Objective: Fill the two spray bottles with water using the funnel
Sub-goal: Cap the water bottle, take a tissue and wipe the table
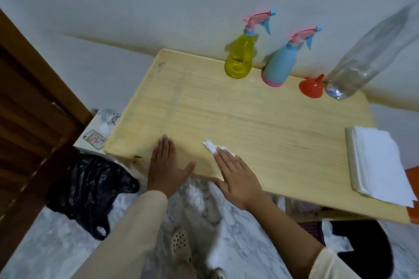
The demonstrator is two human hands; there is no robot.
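A yellow spray bottle and a light blue spray bottle, both with pink and blue trigger heads screwed on, stand at the back of the wooden table against the wall. To their right a red funnel sits mouth down, beside a large clear plastic water bottle. My left hand lies flat on the table's near edge. My right hand lies flat too, its fingertips pressing a small crumpled white tissue.
A stack of white tissues lies at the table's right edge. A black plastic bag sits on the marble floor to the left, by a brown wooden door. A phone lies on a low white surface beside the table.
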